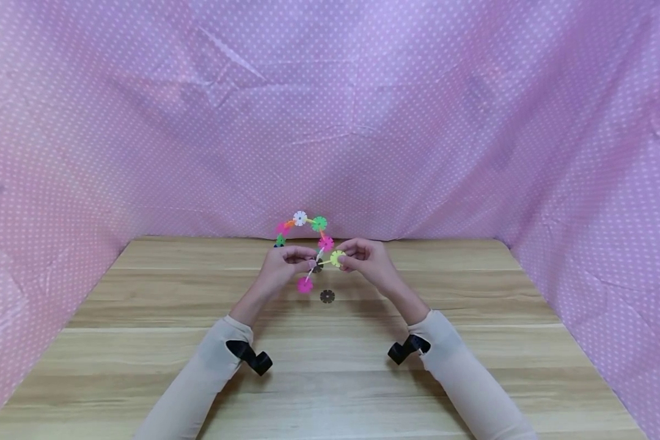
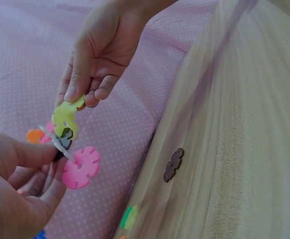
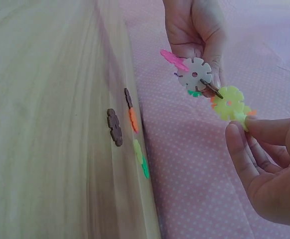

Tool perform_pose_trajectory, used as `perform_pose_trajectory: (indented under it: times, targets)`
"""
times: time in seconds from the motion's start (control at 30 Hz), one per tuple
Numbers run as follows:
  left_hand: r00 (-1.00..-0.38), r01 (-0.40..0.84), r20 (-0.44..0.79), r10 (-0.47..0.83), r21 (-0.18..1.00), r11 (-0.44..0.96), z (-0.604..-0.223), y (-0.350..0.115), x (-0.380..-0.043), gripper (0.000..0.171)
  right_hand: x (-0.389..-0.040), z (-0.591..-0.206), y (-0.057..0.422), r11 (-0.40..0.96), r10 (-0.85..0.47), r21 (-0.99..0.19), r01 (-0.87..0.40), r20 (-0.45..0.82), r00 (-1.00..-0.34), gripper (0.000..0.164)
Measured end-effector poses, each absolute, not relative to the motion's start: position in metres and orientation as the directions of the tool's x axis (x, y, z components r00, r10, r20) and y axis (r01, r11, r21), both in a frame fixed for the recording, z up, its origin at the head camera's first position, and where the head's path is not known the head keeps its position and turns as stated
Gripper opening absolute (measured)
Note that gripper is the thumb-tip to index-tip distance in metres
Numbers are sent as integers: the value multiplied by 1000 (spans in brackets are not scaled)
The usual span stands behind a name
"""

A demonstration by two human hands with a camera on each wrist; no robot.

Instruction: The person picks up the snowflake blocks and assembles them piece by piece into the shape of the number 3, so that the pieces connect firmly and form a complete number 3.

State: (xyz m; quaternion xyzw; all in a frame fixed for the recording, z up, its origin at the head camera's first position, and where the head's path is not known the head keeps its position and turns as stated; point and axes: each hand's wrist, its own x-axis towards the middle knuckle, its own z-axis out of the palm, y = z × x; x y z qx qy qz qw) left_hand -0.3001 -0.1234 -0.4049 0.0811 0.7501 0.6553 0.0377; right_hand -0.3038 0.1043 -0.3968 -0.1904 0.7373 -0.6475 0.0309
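A chain of notched plastic snowflake discs arches over the table, with a white disc [image 1: 299, 218], a green disc [image 1: 319, 223] and several pink ones in it. My left hand [image 1: 282, 264] pinches the chain by a dark disc and a whitish disc [image 3: 195, 74], partly hidden by the fingers. A pink disc [image 2: 81, 167] sticks out from the whitish one. Between thumb and fingers, my right hand [image 1: 370, 263] pinches a yellow disc [image 1: 338, 258]. It is slotted into a second yellow disc [image 3: 228, 103], which meets the dark disc at the left fingertips.
A loose brown disc [image 1: 327, 296] lies on the wooden table [image 1: 330, 379], below the hands. In the right wrist view, orange [image 3: 133, 119] and green [image 3: 145, 168] discs show near the table's far edge. A pink dotted cloth [image 1: 330, 122] hangs behind.
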Motion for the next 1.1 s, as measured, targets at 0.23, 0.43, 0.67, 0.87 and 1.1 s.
perform_pose_trajectory:
  times: [0.23, 0.43, 0.67, 0.87, 1.1]
  targets:
    - [-986, 29, -4, 166, 980, 196, -408, -124, -302, 23, -304, -399, 104, 88, -314, -953, -290, 250, -916, 21]
    - [-979, 43, 5, 205, 983, 180, -407, -127, -305, 24, -305, -401, 103, 74, -307, -945, -319, 282, -909, 20]
    - [-969, 92, 63, 238, 990, 111, -406, -125, -306, 25, -307, -398, 105, 27, -265, -954, -298, 281, -922, 24]
    - [-965, 122, 92, 244, 986, 111, -406, -127, -304, 25, -306, -398, 104, 21, -252, -961, -275, 261, -932, 24]
    - [-962, 169, 123, 242, 969, 182, -406, -126, -303, 21, -304, -399, 103, 70, -255, -957, -283, 257, -932, 19]
